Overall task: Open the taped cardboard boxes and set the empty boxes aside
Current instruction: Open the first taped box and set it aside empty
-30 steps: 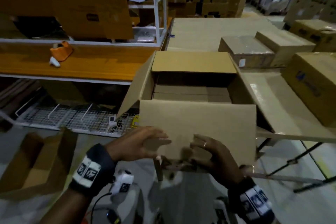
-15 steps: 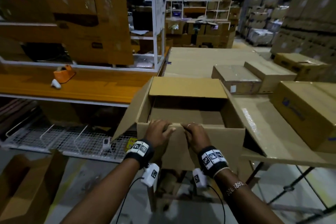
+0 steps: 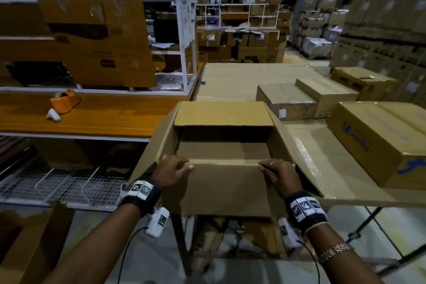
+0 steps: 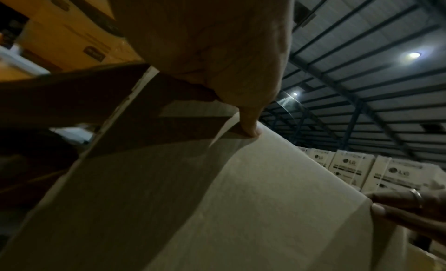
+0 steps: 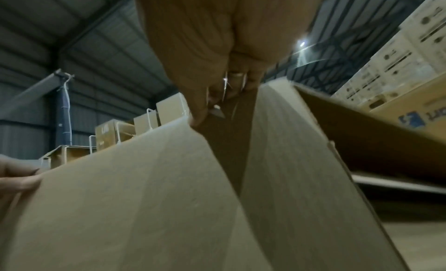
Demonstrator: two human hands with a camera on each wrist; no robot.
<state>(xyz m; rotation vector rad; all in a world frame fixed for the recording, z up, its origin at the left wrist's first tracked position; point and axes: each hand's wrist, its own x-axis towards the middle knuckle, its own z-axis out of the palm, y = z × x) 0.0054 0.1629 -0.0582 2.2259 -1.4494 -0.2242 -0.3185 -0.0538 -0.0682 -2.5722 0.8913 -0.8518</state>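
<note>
Plain brown open box (image 3: 227, 189); orange tape dispenser (image 3: 65, 101); white rack (image 3: 184, 37).

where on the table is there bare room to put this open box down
Free: the broad bare table stretch beyond the open box, bordered by the white rack and the taped box. Crowded: the table's right side, packed with closed boxes up to the blue-printed box.

The scene is seen from head height, forward and down, with the open box (image 3: 221, 145) close in front and the table (image 3: 334, 193) at right. Each wrist view is taken from below the hand, tilted up along the near flap (image 4: 241, 208) towards the roof, very close. The flap and the opposite hand's fingertips are shared by both wrist views.
</note>
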